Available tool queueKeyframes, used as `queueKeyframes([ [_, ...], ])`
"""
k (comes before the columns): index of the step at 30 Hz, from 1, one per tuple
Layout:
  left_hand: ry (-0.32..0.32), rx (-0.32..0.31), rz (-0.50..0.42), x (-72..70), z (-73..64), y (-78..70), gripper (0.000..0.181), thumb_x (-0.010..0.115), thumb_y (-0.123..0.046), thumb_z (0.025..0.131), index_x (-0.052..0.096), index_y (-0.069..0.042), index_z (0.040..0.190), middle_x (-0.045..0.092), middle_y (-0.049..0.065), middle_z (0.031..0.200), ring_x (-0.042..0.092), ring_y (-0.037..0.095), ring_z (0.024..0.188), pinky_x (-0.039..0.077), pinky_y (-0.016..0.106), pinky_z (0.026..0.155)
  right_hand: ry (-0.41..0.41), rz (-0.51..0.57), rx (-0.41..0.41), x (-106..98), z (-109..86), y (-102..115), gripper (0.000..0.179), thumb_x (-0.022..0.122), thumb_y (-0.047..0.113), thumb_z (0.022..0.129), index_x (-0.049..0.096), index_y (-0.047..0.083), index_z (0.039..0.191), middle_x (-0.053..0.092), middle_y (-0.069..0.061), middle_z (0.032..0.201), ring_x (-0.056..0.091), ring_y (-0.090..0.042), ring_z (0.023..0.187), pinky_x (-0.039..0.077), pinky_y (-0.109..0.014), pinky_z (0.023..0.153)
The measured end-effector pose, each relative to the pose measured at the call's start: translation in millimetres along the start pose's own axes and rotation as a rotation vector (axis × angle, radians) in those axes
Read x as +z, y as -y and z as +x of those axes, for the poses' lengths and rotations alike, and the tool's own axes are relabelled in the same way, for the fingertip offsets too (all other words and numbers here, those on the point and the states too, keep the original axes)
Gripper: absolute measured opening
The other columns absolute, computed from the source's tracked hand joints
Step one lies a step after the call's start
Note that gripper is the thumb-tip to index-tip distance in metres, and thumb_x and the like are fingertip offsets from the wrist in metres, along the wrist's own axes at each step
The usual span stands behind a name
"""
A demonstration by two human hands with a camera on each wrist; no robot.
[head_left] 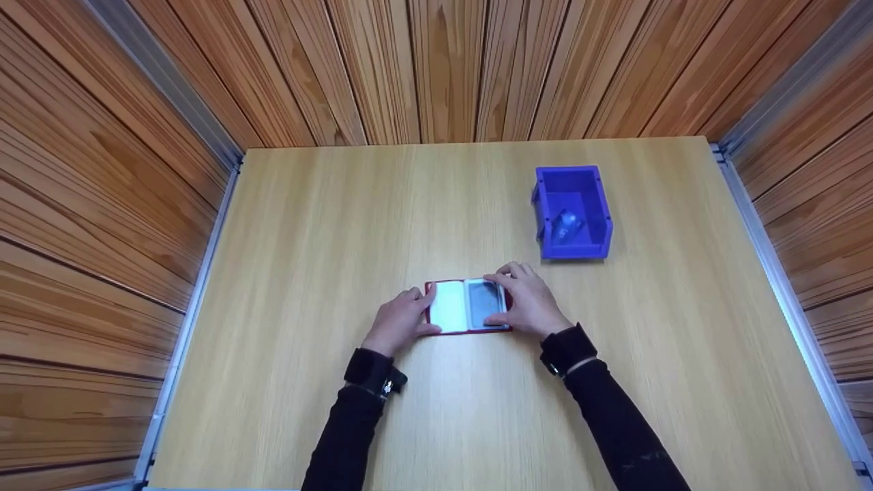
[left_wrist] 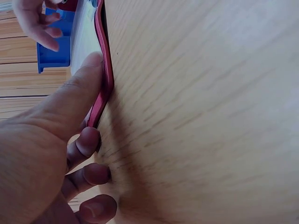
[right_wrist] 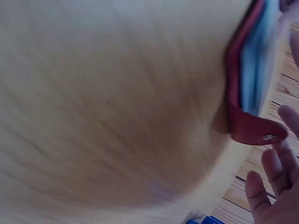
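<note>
A red card holder (head_left: 449,333) lies opened flat on the table, with clear plastic sleeves inside. Its left page looks white and its right sleeve bluish grey. At its left edge my left hand (head_left: 399,319) pinches the cover, the thumb (left_wrist: 86,77) on the inner side and fingertips by the outer edge. My right hand (head_left: 530,300) holds the right half, forefinger at the top edge and thumb low on the sleeve. A strap with a metal snap (right_wrist: 261,130) sticks out there, near the right fingers. The right thumb is blurred in the right wrist view.
Behind and to the right stands a blue open-front bin (head_left: 575,251) with a small clear bluish item (head_left: 566,225) inside. Wood-plank walls (head_left: 447,68) and metal rails border the wooden table (head_left: 327,225).
</note>
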State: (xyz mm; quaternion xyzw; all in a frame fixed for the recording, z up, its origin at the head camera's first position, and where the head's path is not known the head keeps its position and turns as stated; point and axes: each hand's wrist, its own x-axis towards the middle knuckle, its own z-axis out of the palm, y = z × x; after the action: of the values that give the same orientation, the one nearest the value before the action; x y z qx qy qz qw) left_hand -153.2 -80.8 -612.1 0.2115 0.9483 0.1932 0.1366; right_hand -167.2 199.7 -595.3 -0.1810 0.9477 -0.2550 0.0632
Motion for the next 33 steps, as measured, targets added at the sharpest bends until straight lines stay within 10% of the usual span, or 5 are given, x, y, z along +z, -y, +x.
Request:
queueKeyframes([
  [33,0.002,0.001,0.001,0.4,0.8,0.6,0.092,0.081,-0.046,0.085,0.041,-0.009,0.159,0.06,0.01,0.113,0.047,0.019,0.09,0.046,0.036,0.08,0.051,0.034,-0.012,3.5,7.9,-0.5,0.086,0.102,0.037,0.059,0.065,0.01,0.133,0.055,-0.01,0.131,0.053,-0.03,0.123,0.049,-0.051,0.1],
])
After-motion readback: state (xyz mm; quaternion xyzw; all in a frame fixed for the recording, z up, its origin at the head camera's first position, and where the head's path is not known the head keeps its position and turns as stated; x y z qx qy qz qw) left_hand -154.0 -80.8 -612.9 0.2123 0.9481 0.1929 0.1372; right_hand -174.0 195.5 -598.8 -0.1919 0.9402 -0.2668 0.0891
